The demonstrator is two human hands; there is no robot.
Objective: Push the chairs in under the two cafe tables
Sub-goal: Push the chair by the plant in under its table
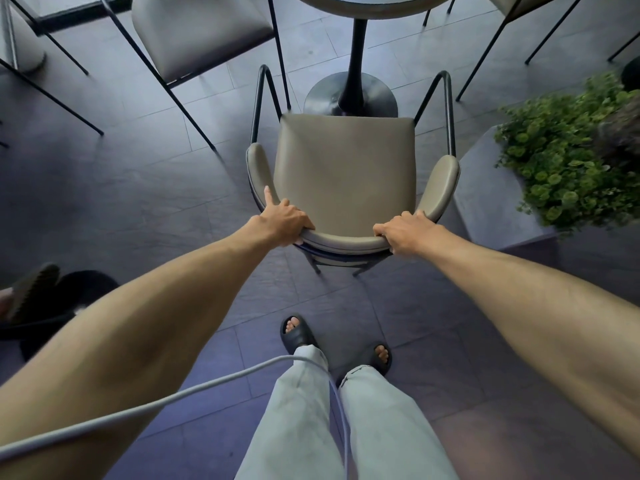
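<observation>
Both your hands grip the curved back of the chair (346, 168) at mid-frame, facing the pedestal table (360, 5) at the top.

Your left hand (282, 221) is wrapped over the backrest with its forefinger lying straight along the rail; your right hand (407, 233) is closed round it. The thin metal frame looks light and stiff, the padding slick, so push low and evenly from that rail. The tabletop is cut off, and the chair's front feet are hidden.

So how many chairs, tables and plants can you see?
Chairs: 3 – one held by left hand and right hand, one upper left, one upper right, partly cut off
Tables: 1
Plants: 1
Total: 5
</observation>
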